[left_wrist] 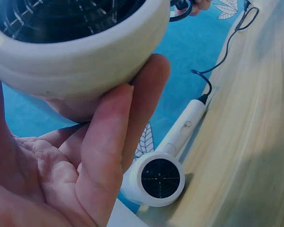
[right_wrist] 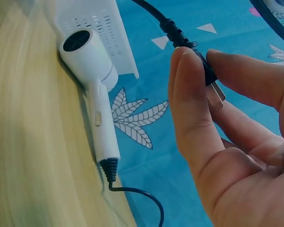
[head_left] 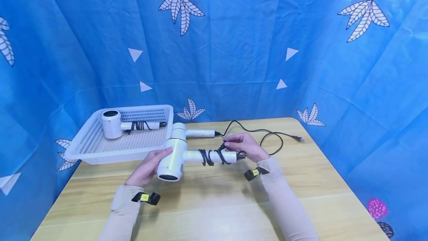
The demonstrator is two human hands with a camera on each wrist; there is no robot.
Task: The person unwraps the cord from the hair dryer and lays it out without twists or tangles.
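Over the desk point(head_left: 217, 207), the left hand point(head_left: 149, 166) grips a hair dryer point(head_left: 172, 159), handle point(head_left: 193, 156) toward three o'clock, where the right hand point(head_left: 245, 146) pinches its plug point(right_wrist: 209, 74). Winding seems nearly done; next likely calls for tucking the plug. Beyond, at ten, sits a basket point(head_left: 117, 158).

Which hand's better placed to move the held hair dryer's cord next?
Probably the right hand: it pinches the plug near the cord-wrapped handle, while the left hand holds up the hair dryer.
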